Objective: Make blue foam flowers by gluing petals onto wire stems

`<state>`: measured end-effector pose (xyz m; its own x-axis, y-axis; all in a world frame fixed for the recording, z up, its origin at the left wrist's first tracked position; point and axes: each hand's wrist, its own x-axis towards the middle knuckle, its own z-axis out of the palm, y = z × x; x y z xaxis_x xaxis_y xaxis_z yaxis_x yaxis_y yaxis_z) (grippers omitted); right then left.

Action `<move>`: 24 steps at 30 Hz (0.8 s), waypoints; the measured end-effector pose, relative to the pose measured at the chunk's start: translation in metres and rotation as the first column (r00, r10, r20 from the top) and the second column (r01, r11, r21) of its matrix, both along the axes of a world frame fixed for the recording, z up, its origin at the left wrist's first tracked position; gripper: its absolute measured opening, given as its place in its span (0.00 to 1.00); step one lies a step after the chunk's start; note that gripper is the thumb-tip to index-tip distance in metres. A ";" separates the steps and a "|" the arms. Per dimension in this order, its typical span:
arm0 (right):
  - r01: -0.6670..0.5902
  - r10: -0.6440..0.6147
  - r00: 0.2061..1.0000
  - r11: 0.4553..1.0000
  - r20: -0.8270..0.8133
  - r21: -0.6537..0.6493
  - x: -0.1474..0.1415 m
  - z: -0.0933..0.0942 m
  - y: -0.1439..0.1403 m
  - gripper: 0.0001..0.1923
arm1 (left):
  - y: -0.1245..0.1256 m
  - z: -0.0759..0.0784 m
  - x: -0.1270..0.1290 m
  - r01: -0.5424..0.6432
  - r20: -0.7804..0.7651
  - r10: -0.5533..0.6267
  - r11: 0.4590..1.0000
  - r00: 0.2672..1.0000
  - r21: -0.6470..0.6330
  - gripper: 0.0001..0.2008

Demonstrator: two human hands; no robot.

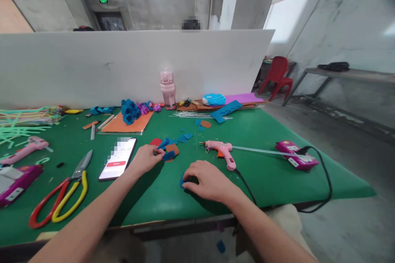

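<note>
My left hand [146, 159] pinches a small blue felt piece [162, 144] at the edge of a pile of blue, orange and red felt cut-outs [171, 148] on the green table [265, 176]. My right hand [206, 181] rests on the table nearer me, its fingers curled over a small blue felt piece [182, 182] that is mostly hidden under them. A pink hot glue gun [222, 150] lies just right of my right hand, its black cord running off the table's front edge.
A phone [118, 158] with a lit screen lies left of my left hand. Red-and-yellow scissors [63, 194] lie further left. Blue felt flowers [129, 111], a pink bottle [167, 88] and foam sheets stand by the white board [92, 65]. Pink boxes [296, 155] sit at the right.
</note>
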<state>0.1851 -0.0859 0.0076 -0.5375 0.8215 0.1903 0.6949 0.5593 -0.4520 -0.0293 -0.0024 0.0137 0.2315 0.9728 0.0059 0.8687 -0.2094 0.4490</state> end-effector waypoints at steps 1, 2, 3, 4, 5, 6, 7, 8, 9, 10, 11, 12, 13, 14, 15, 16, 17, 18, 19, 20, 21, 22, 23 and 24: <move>-0.016 0.015 0.999 1.000 0.040 0.024 0.000 -0.001 0.000 0.08 | 0.000 0.000 0.000 0.003 -0.007 -0.003 1.000 1.000 0.013 0.13; -0.024 0.020 0.997 0.998 0.077 0.053 -0.001 -0.001 0.001 0.09 | 0.000 0.000 0.000 0.006 -0.010 -0.006 1.000 1.000 0.027 0.13; -0.024 0.015 0.994 0.996 0.111 0.081 -0.003 -0.002 0.004 0.09 | 0.001 -0.001 -0.001 0.006 -0.009 -0.005 0.999 1.000 0.042 0.13; -0.009 -0.006 0.990 0.994 0.140 0.108 -0.005 -0.003 0.007 0.09 | 0.001 -0.001 -0.001 0.004 -0.004 -0.004 0.998 1.000 0.057 0.13; 0.023 -0.044 0.986 0.991 0.160 0.133 -0.008 -0.005 0.011 0.09 | 0.002 -0.002 -0.001 0.001 0.001 -0.001 0.998 1.000 0.069 0.13; 0.073 -0.099 0.981 0.985 0.167 0.156 -0.011 -0.006 0.015 0.09 | 0.003 -0.003 -0.001 -0.004 0.006 0.003 0.997 1.000 0.079 0.13; 0.140 -0.167 0.974 0.974 0.151 0.177 -0.014 -0.007 0.019 0.11 | 0.003 -0.003 -0.001 -0.012 0.011 0.011 0.996 1.000 0.087 0.13; 0.203 -0.226 0.968 0.960 0.109 0.192 -0.016 -0.008 0.023 0.13 | 0.003 -0.004 -0.001 -0.020 0.012 0.019 0.996 1.000 0.092 0.13; 0.256 -0.270 0.962 0.947 0.047 0.197 -0.017 -0.009 0.025 0.15 | 0.003 -0.004 -0.001 -0.028 0.013 0.027 0.995 1.000 0.095 0.14; 0.299 -0.298 0.954 0.936 -0.030 0.187 -0.017 -0.009 0.028 0.14 | 0.002 -0.003 -0.001 -0.035 0.017 0.033 0.995 0.999 0.095 0.14; 0.332 -0.318 0.942 0.929 -0.110 0.162 -0.016 -0.009 0.029 0.12 | 0.001 -0.002 -0.001 -0.040 0.027 0.038 0.995 0.999 0.093 0.14; 0.362 -0.336 0.923 0.924 -0.186 0.128 -0.015 -0.008 0.030 0.09 | 0.000 -0.001 -0.001 -0.044 0.042 0.040 0.995 0.998 0.092 0.14; 0.387 -0.354 0.899 0.918 -0.259 0.087 -0.013 -0.008 0.030 0.07 | -0.002 0.000 -0.001 -0.044 0.063 0.038 0.995 0.997 0.092 0.14; 0.405 -0.371 0.869 0.914 -0.328 0.040 -0.011 -0.008 0.031 0.08 | -0.003 0.000 -0.001 -0.038 0.089 0.030 0.994 0.996 0.098 0.14; 0.412 -0.386 0.834 0.911 -0.395 -0.021 -0.010 -0.007 0.032 0.08 | -0.004 0.001 0.000 -0.031 0.124 0.018 0.994 0.992 0.109 0.14; 0.400 -0.400 0.791 0.910 -0.463 -0.104 -0.009 -0.007 0.033 0.08 | -0.005 0.001 0.000 -0.025 0.160 0.005 0.992 0.987 0.123 0.14; 0.364 -0.418 0.739 0.908 -0.528 -0.210 -0.009 -0.007 0.035 0.07 | -0.006 0.002 0.001 -0.020 0.194 -0.008 0.990 0.981 0.139 0.14; 0.295 -0.439 0.685 0.897 -0.581 -0.330 -0.009 -0.008 0.037 0.09 | -0.008 0.002 0.002 -0.017 0.222 -0.018 0.988 0.975 0.152 0.14; 0.205 -0.465 0.634 0.872 -0.618 -0.445 -0.011 -0.008 0.038 0.11 | -0.010 0.003 0.003 -0.011 0.244 -0.030 0.987 0.969 0.162 0.15; 0.113 -0.489 0.593 0.837 -0.640 -0.535 -0.012 -0.009 0.040 0.14 | -0.012 0.004 0.005 0.004 0.260 -0.050 0.985 0.964 0.172 0.15; 0.033 -0.506 0.562 0.804 -0.654 -0.593 -0.014 -0.009 0.041 0.16 | -0.015 0.006 0.007 0.032 0.270 -0.082 0.982 0.959 0.185 0.15; -0.028 -0.512 0.542 0.782 -0.667 -0.623 -0.016 -0.010 0.042 0.17 | -0.018 0.007 0.009 0.070 0.274 -0.125 0.976 0.954 0.205 0.15; -0.069 -0.511 0.526 0.771 -0.679 -0.633 -0.018 -0.010 0.043 0.18 | -0.021 0.009 0.011 0.113 0.273 -0.176 0.966 0.946 0.231 0.14; -0.092 -0.508 0.510 0.770 -0.694 -0.632 -0.019 -0.009 0.043 0.17 | -0.024 0.011 0.014 0.154 0.268 -0.224 0.954 0.937 0.257 0.13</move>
